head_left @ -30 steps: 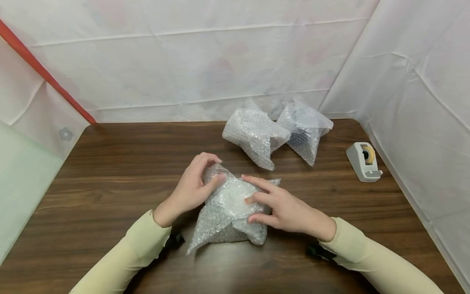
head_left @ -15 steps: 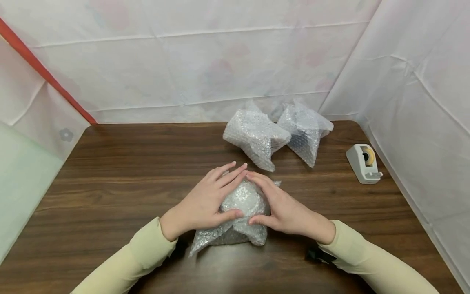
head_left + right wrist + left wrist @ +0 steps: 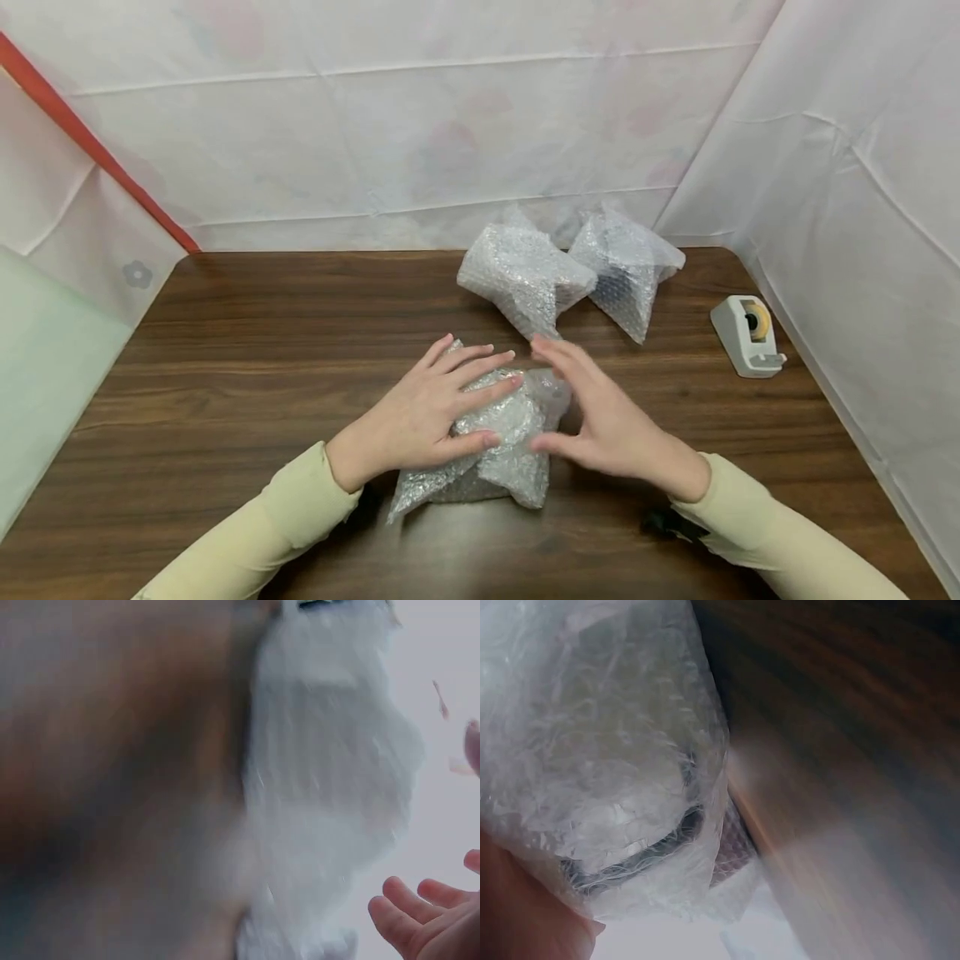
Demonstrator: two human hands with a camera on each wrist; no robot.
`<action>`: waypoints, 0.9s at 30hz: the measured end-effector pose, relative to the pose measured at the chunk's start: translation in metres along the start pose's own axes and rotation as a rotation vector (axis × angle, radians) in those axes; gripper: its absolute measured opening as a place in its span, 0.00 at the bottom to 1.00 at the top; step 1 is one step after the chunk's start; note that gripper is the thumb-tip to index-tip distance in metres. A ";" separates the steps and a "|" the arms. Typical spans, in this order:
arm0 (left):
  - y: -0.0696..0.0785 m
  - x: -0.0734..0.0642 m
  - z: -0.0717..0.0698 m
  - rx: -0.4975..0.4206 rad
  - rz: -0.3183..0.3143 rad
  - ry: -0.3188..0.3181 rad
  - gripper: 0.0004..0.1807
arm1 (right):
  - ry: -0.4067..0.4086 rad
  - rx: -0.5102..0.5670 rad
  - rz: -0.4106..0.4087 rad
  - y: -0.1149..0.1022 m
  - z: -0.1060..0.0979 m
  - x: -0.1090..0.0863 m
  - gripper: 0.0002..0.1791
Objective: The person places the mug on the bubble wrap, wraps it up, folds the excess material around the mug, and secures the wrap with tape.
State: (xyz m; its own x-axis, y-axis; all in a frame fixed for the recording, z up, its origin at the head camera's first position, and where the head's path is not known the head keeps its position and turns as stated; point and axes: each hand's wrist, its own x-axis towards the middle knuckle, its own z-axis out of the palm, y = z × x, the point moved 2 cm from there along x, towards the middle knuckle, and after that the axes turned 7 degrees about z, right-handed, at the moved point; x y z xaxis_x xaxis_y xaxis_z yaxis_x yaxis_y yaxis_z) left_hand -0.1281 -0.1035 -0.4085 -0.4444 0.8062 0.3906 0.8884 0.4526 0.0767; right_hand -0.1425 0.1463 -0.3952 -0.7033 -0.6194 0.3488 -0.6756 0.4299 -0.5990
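Note:
A bubble-wrapped bundle (image 3: 517,454) lies on the table near its front, with loose flaps at its corners. My left hand (image 3: 427,412) rests on its upper left with straight, spread fingers. Just off its right side is my right hand (image 3: 611,429), fingers extended and thumb apart, holding nothing. In the left wrist view, a dark curved band shows through the wrap (image 3: 630,750); what is inside cannot be made out. The right wrist view is blurred, with the wrapped bundle (image 3: 330,750) in the middle and a hand's fingers at lower right.
Two more bubble-wrapped bundles stand at the back, a whitish one (image 3: 521,271) and one with something dark inside (image 3: 626,267). A white tape dispenser (image 3: 748,336) sits by the right edge of the wooden table (image 3: 262,333). White sheeting (image 3: 375,125) hangs behind and to the right.
My left hand has gone from the bundle's upper-left flap to lying spread over its top. My right hand has drawn off the bundle to the right, and the right flap stands up more.

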 end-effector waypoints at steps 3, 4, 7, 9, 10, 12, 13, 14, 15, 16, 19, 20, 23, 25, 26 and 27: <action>0.000 0.000 0.001 -0.003 -0.005 0.003 0.36 | 0.107 -0.077 0.008 0.012 -0.029 -0.004 0.51; 0.000 0.000 0.001 -0.005 -0.007 0.005 0.35 | 0.146 -0.091 0.023 0.018 -0.039 -0.006 0.49; 0.000 0.000 0.001 -0.009 -0.007 0.013 0.35 | 0.240 -0.117 0.117 0.039 -0.068 -0.016 0.48; 0.000 0.000 0.001 -0.008 -0.006 0.014 0.35 | 0.282 -0.143 0.198 0.055 -0.084 -0.026 0.48; 0.000 0.000 0.001 -0.009 -0.005 0.015 0.35 | 0.299 -0.163 0.233 0.063 -0.092 -0.031 0.47; 0.000 0.001 0.001 -0.012 -0.005 0.015 0.35 | 0.325 -0.225 0.303 0.081 -0.107 -0.043 0.45; 0.000 0.001 0.001 -0.014 -0.007 0.015 0.35 | 0.337 -0.257 0.326 0.089 -0.113 -0.048 0.43; 0.000 0.001 0.001 -0.015 -0.009 0.015 0.35 | 0.349 -0.295 0.352 0.098 -0.118 -0.054 0.42; 0.000 0.001 0.001 -0.019 -0.012 0.014 0.35 | 0.359 -0.337 0.382 0.106 -0.123 -0.059 0.41; 0.000 0.001 0.001 -0.022 -0.012 0.013 0.35 | 0.372 -0.374 0.421 0.113 -0.127 -0.065 0.39; 0.001 0.001 0.001 -0.024 -0.014 0.011 0.35 | 0.401 -0.435 0.556 0.132 -0.137 -0.079 0.37; 0.001 0.001 0.001 -0.023 -0.014 0.011 0.35 | 0.402 -0.442 0.618 0.137 -0.140 -0.083 0.37; 0.001 0.001 0.001 -0.016 -0.013 0.014 0.35 | 0.382 -0.425 0.779 0.149 -0.148 -0.093 0.38; 0.001 0.000 0.001 -0.012 -0.012 0.018 0.34 | 0.350 -0.405 0.848 0.155 -0.152 -0.097 0.40; 0.001 0.000 0.001 -0.014 -0.012 0.020 0.34 | 0.330 -0.396 0.875 0.158 -0.154 -0.099 0.40; 0.001 0.000 0.001 -0.013 -0.012 0.022 0.34 | 0.311 -0.386 0.890 0.160 -0.156 -0.100 0.40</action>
State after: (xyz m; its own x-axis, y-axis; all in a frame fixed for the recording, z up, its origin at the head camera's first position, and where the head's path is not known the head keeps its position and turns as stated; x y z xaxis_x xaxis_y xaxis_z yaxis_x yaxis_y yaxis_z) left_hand -0.1272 -0.1024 -0.4092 -0.4529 0.7921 0.4093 0.8843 0.4575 0.0932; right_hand -0.2143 0.3792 -0.4134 -0.9746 0.2029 0.0947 0.1342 0.8679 -0.4782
